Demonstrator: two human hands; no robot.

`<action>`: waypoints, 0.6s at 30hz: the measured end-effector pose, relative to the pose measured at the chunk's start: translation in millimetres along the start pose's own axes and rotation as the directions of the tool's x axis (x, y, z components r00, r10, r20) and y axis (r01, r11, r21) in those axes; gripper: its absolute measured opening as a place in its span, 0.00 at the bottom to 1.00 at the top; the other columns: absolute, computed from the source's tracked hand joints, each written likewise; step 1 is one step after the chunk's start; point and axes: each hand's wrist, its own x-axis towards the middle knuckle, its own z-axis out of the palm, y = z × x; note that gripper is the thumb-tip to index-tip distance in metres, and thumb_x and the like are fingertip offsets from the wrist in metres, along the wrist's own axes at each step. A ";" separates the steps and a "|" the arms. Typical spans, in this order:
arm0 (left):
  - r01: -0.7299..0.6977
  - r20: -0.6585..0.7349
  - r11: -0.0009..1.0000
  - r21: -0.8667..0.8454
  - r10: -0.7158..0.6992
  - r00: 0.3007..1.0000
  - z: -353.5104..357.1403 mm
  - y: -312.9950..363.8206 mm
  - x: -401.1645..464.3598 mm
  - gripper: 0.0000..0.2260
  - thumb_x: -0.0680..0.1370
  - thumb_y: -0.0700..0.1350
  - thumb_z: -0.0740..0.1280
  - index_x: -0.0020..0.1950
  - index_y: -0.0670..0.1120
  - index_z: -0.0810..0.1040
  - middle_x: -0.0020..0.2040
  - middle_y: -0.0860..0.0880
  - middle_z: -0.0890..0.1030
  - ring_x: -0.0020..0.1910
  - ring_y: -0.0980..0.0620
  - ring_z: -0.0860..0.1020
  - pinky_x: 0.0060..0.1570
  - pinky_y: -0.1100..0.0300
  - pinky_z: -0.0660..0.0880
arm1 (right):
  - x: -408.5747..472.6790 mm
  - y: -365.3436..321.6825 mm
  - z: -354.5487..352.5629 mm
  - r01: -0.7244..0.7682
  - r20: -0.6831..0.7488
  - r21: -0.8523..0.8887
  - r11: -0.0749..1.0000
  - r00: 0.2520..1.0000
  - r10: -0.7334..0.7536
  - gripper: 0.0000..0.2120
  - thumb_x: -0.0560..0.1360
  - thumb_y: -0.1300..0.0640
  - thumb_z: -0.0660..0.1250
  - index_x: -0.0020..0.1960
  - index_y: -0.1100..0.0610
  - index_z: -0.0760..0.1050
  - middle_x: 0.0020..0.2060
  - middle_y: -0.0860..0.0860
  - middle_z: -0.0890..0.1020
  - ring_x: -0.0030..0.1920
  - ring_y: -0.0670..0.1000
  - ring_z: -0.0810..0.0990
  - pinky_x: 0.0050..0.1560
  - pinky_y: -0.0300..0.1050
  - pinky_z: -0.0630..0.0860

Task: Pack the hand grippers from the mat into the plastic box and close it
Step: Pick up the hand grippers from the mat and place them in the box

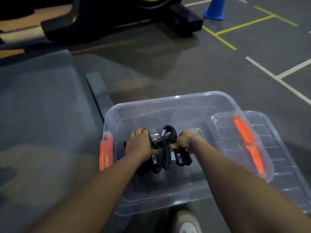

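Hand grippers: black hand grippers [165,148] sit bunched low inside the plastic box, between the two hands; how many there are cannot be told.
Mat: grey mat [43,105] lies on the floor at the left, its near edge just beside the box.
Left latch: orange latch [105,151] on the box's left short wall, partly seen through the clear plastic.
Left hand: left hand [139,145] reaches down into the box, fingers curled over a black gripper handle with a small label showing below the wrist.
Plastic box: clear plastic box [176,101] stands open on the dark floor, in front of the person.
Right hand: right hand [186,140] is also inside the box, fingers wrapped round the handle of another black gripper, whose labelled end sticks out beneath the fist.
Lid: clear lid [276,142] with two orange clips [244,130] leans tilted against the box's right rim, partly resting on the floor.
Cone: blue cone [215,9] stands far back at the upper right.
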 end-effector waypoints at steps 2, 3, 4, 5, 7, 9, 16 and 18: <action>0.009 0.033 1.000 0.019 -0.009 0.999 6.7 -2.0 3.4 0.36 0.71 0.50 0.72 0.73 0.45 0.60 0.76 0.48 0.58 0.73 0.45 0.59 0.70 0.51 0.61 | 12.6 4.3 9.1 0.010 0.008 0.002 1.000 1.000 -0.010 0.09 0.73 0.66 0.67 0.53 0.67 0.76 0.45 0.61 0.78 0.47 0.55 0.79 0.60 0.56 0.77; 0.012 0.046 1.000 0.022 -0.013 0.999 9.8 -3.0 5.0 0.37 0.71 0.50 0.72 0.74 0.45 0.59 0.76 0.48 0.57 0.74 0.45 0.58 0.71 0.51 0.60 | 19.1 7.1 11.5 0.008 0.011 0.002 1.000 1.000 -0.008 0.09 0.72 0.65 0.67 0.52 0.68 0.76 0.44 0.61 0.77 0.46 0.55 0.77 0.60 0.58 0.77; 0.015 0.054 1.000 0.022 -0.016 0.998 12.9 -4.0 6.6 0.37 0.71 0.50 0.73 0.74 0.45 0.58 0.76 0.48 0.57 0.74 0.45 0.57 0.71 0.51 0.60 | 24.2 9.9 12.0 -0.003 0.016 0.002 1.000 1.000 0.003 0.11 0.72 0.65 0.67 0.53 0.70 0.76 0.43 0.61 0.77 0.45 0.54 0.77 0.59 0.57 0.77; 0.017 0.062 1.000 0.022 -0.018 0.998 16.0 -4.9 8.0 0.38 0.70 0.50 0.73 0.75 0.45 0.58 0.77 0.48 0.56 0.75 0.45 0.57 0.72 0.51 0.59 | 28.1 12.4 11.7 -0.006 0.019 0.008 1.000 1.000 0.006 0.14 0.72 0.65 0.67 0.56 0.71 0.76 0.44 0.60 0.77 0.45 0.54 0.77 0.59 0.55 0.78; 0.016 0.072 1.000 0.026 -0.018 0.997 21.8 -6.0 9.8 0.39 0.70 0.51 0.73 0.75 0.44 0.57 0.77 0.47 0.56 0.75 0.45 0.56 0.73 0.51 0.58 | 34.4 15.7 10.6 -0.012 0.026 0.060 0.998 1.000 0.011 0.18 0.73 0.67 0.67 0.62 0.69 0.73 0.47 0.57 0.75 0.48 0.53 0.74 0.56 0.48 0.77; 0.015 0.072 1.000 0.027 -0.017 0.997 26.5 -6.3 11.3 0.40 0.70 0.50 0.73 0.75 0.44 0.56 0.76 0.48 0.56 0.75 0.45 0.56 0.74 0.51 0.58 | 39.0 18.0 11.1 -0.023 0.038 0.114 0.993 0.999 0.019 0.22 0.73 0.70 0.66 0.66 0.67 0.70 0.49 0.56 0.73 0.49 0.52 0.72 0.53 0.46 0.75; 0.005 0.086 1.000 -0.008 -0.004 0.996 29.6 -6.4 17.5 0.42 0.68 0.48 0.75 0.75 0.43 0.56 0.76 0.48 0.57 0.75 0.44 0.55 0.74 0.51 0.58 | 50.4 22.9 20.2 0.060 -0.022 -0.123 0.991 0.998 -0.063 0.17 0.75 0.68 0.63 0.63 0.65 0.75 0.42 0.52 0.75 0.47 0.49 0.72 0.47 0.31 0.77; -0.003 0.082 1.000 -0.007 0.004 0.997 29.6 -6.4 17.5 0.42 0.69 0.48 0.75 0.76 0.43 0.55 0.76 0.48 0.57 0.75 0.44 0.55 0.74 0.53 0.57 | 55.2 24.7 24.6 0.081 -0.042 -0.228 0.970 0.995 -0.093 0.16 0.74 0.68 0.62 0.61 0.64 0.77 0.43 0.52 0.75 0.45 0.48 0.72 0.60 0.42 0.75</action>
